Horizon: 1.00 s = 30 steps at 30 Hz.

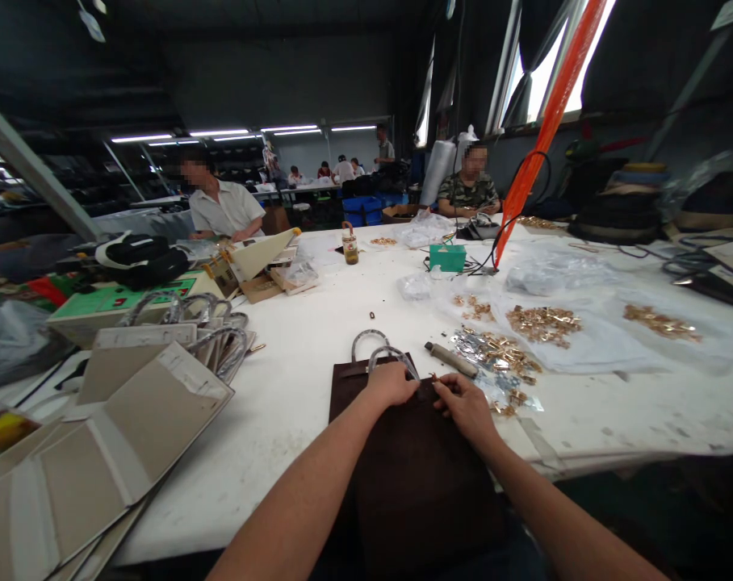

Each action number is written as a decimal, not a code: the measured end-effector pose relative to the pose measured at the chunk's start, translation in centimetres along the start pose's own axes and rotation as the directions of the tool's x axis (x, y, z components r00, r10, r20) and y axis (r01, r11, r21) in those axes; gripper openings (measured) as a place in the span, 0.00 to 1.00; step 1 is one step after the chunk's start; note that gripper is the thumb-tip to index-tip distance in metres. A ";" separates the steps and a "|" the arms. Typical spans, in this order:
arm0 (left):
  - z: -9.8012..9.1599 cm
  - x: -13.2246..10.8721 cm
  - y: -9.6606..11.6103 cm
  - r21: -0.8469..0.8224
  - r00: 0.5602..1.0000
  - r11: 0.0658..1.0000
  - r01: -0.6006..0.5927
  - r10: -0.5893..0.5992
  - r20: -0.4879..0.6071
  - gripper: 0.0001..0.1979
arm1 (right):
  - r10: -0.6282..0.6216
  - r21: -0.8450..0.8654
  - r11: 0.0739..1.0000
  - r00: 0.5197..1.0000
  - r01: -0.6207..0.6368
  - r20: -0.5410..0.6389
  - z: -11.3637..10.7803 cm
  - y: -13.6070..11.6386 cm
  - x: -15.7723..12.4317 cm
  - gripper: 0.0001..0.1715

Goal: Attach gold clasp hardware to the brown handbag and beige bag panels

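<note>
A dark brown handbag (427,492) leans over the table's near edge, its top lying on the white surface. Its two handles (370,335) are wrapped in clear film. My left hand (394,385) is closed on the bag's upper part, by the foot of the nearer handle. Just right of it, my right hand (465,405) pinches a small gold-coloured metal piece (434,377) at the bag's top edge; its exact shape is too small to tell. Beside the right hand lie a tool with a grey-green handle (451,360) and a pile of small metal fittings (493,351).
More gold fittings (545,324) lie on plastic sheets to the right. Stacked beige bag bodies (142,411) crowd the left. A green box (447,258), a jar (350,248) and a hanging orange strip (539,145) stand farther back. Two co-workers sit across the table.
</note>
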<state>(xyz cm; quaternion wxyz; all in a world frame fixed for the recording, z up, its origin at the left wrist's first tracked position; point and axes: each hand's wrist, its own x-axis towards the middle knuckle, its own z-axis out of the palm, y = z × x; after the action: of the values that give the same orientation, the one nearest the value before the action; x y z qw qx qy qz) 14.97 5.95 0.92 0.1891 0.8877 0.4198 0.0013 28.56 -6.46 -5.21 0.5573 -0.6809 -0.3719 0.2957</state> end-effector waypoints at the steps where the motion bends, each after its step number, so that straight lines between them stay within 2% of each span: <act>1: 0.0 0.2 0.0 -0.011 1.000 1.000 0.009 -0.009 0.018 0.16 | -0.001 -0.004 1.000 1.000 0.001 0.015 -0.3 -0.2 -0.1 0.23; 6: -1.1 0.2 0.2 -0.082 0.996 0.997 0.009 -0.001 0.089 0.16 | -0.061 -0.144 0.987 0.991 0.078 0.116 -1.8 -1.6 -0.6 0.19; 10: -2.2 -0.6 0.8 -0.135 0.994 0.991 -0.004 0.019 0.111 0.14 | -0.203 -0.352 0.907 0.972 0.233 0.120 -2.8 -1.9 -0.7 0.17; 13: -2.7 -1.1 1.3 -0.156 0.995 0.988 -0.016 0.032 0.099 0.13 | -0.254 -0.446 0.848 0.958 0.287 0.133 -3.3 -2.0 -0.8 0.17; 19: -2.9 -1.8 1.8 -0.174 0.994 0.983 -0.051 0.067 0.087 0.13 | -0.225 -0.543 0.783 0.952 0.304 0.209 -4.1 -3.1 -1.8 0.15; 25: -3.0 -2.5 2.2 -0.200 0.992 0.977 -0.075 0.093 0.083 0.13 | -0.270 -0.561 0.775 0.955 0.290 0.121 -3.6 -2.7 -2.7 0.17; 30: -3.0 -3.0 2.3 -0.205 0.990 0.972 -0.115 0.129 0.057 0.11 | -0.238 -0.600 0.760 0.966 0.249 0.100 -2.8 -2.3 -3.6 0.17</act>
<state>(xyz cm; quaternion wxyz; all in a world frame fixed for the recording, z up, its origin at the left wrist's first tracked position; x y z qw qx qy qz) 14.26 3.38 4.93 0.2921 0.8875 0.3555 0.0246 28.47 -10.76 -2.43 0.3393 -0.7668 -0.5371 0.0916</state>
